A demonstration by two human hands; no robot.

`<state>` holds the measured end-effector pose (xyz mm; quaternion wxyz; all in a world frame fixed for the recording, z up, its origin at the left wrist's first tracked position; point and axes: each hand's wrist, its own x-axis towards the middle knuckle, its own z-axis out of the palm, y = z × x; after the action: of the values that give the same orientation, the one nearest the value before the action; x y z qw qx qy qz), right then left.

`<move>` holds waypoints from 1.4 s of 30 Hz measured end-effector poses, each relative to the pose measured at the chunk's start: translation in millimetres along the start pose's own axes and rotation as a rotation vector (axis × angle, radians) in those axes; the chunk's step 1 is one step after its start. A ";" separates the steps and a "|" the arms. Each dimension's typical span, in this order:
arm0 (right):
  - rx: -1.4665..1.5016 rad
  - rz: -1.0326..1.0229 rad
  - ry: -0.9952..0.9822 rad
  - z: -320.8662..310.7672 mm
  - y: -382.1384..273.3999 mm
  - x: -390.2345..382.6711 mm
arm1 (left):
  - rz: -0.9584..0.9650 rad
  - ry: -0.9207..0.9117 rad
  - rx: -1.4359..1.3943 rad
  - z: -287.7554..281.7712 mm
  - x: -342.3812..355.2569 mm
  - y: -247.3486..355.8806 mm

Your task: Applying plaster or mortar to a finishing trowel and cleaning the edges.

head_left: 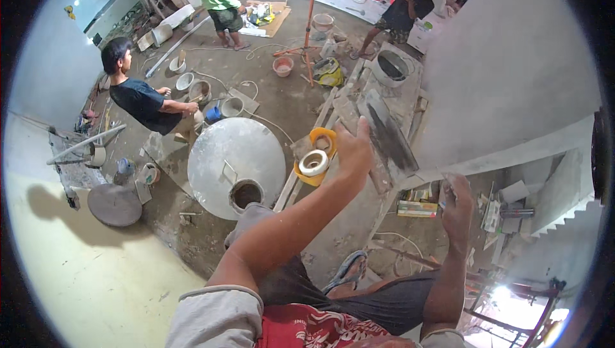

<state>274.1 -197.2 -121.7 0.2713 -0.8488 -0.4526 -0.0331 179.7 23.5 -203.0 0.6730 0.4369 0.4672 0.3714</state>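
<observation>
The left hand (354, 149) grips a plastering trowel (389, 137); the right hand (456, 207) seems closed on a small tool. From this height, loose mortar could drop onto the yellow bucket (315, 156).

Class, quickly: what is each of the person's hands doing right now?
Left hand: closed on a long grey flat plastering trowel.
Right hand: raised beside the grey wall; whether it holds anything cannot be told.

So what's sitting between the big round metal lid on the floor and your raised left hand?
In the head view, a yellow tub with a white roll of tape on it lies between the round metal lid and the left hand.
</observation>
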 end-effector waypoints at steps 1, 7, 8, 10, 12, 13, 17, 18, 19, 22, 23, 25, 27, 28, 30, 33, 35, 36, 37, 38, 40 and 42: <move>0.005 -0.037 -0.013 0.8 -2.9 -0.4 | 0.000 0.003 -0.002 -0.5 0.2 2.7; -0.154 -0.318 -0.091 16.2 -24.6 5.4 | 0.111 -0.005 0.044 -3.1 0.1 17.1; -0.160 -0.309 -0.093 17.6 -24.9 5.1 | 0.052 -0.067 0.120 -2.6 -13.6 37.2; -0.198 -0.304 -0.094 20.3 -30.8 6.5 | 0.002 -0.124 0.196 -3.3 -23.4 39.0; -0.232 -0.272 -0.066 33.0 -23.3 6.4 | 0.289 -0.235 0.146 0.4 -20.1 0.3; -0.271 -0.231 -0.028 32.4 -15.6 5.6 | 0.285 -0.246 0.143 1.6 -29.2 1.9; -0.270 -0.106 0.171 11.9 6.1 12.7 | 0.237 -0.740 0.235 -5.3 -58.0 9.9; -0.207 0.062 0.216 2.5 21.6 11.8 | 0.279 -0.872 0.324 -4.7 -61.3 6.2; -0.140 0.228 0.260 -6.9 37.0 10.7 | 0.309 -0.871 0.313 -2.2 -63.0 -1.5; -0.153 0.406 0.392 -34.8 77.1 1.7 | 0.256 -0.736 0.211 2.2 -52.7 -14.7; -0.161 0.417 0.398 -44.2 90.0 -4.7 | 0.254 -0.750 0.210 3.0 -48.5 -7.1; 0.476 0.560 0.297 -53.3 101.3 -13.6 | -0.031 -0.693 0.204 -1.4 -34.1 7.8; 0.666 0.610 0.234 -37.8 95.4 -21.4 | -0.149 -0.682 0.111 -3.6 -27.7 7.8; 0.856 0.649 0.158 -28.6 83.6 -21.9 | -0.268 -0.657 0.013 -3.6 -25.3 5.9; 0.707 0.691 -0.178 -13.2 62.5 -17.1 | -0.361 -0.669 -0.129 -4.6 -25.1 -6.1; 1.032 0.733 -0.237 30.4 45.1 -9.6 | -0.490 -0.653 -0.298 0.1 -40.8 7.6; 0.896 0.701 -0.205 36.8 64.0 3.8 | -0.514 -0.610 -0.314 -3.1 -43.7 15.3; 0.756 0.668 -0.175 38.0 73.4 5.6 | -0.533 -0.706 -0.395 -4.3 -40.9 14.3; 0.756 0.669 -0.168 43.5 79.0 4.3 | -0.549 -0.802 -0.474 -4.7 -37.3 16.2; 0.412 0.632 0.008 48.8 84.6 2.5 | -0.551 -0.810 -0.472 -2.7 -35.7 17.6; 0.066 0.588 0.175 50.5 90.1 0.8 | -0.236 -0.707 -0.345 0.6 -32.3 19.7; -0.211 0.336 0.400 40.2 77.0 7.2 | -0.061 -0.510 -0.102 -5.1 -6.0 0.5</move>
<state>331.3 -206.3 -186.9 0.2669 -0.9121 -0.2370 -0.2016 173.1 19.5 -201.6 0.8009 0.4677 0.2763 0.2518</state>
